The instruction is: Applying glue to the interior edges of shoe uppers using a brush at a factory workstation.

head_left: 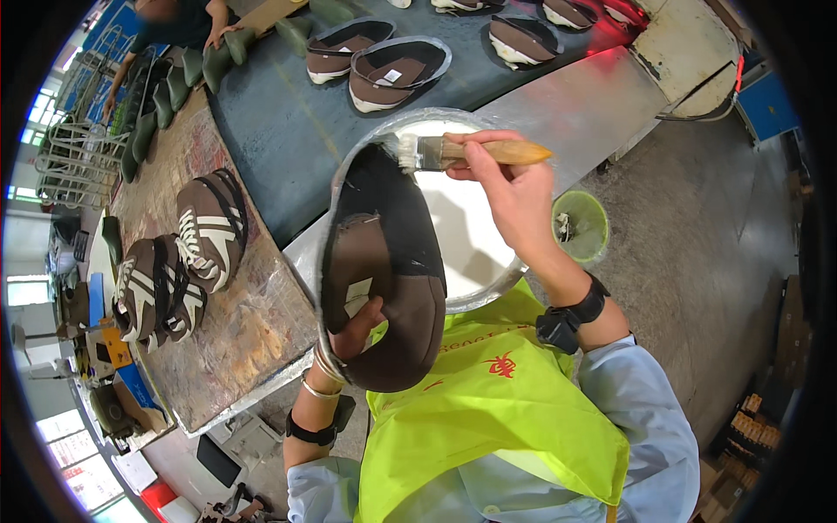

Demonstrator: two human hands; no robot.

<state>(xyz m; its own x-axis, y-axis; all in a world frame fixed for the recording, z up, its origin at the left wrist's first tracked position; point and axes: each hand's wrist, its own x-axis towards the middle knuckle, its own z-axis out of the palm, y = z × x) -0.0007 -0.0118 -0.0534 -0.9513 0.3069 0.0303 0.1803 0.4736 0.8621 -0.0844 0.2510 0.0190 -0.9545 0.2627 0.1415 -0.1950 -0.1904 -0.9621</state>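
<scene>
My left hand (355,329) grips a brown and black shoe upper (410,318) by its lower part, thumb laid over the inside near a white label. Held in my right hand (516,192) is a flat paintbrush (521,153) with a wooden handle and metal ferrule. Its whitish bristles touch the top edge of the upper, at the black lining. Behind and to the right of the upper, a large round basin (504,286) contains white liquid (471,231), probably glue. My left fingers are partly hidden by the upper.
Several brown uppers (414,71) stand on the dark conveyor belt (288,139). Brown sneakers with cream stripes (212,225) rest on a stained worktable (248,318) at left. A person (183,30) handles green shoe lasts (215,68) at far left. A green bin (593,228) stands on the floor at right.
</scene>
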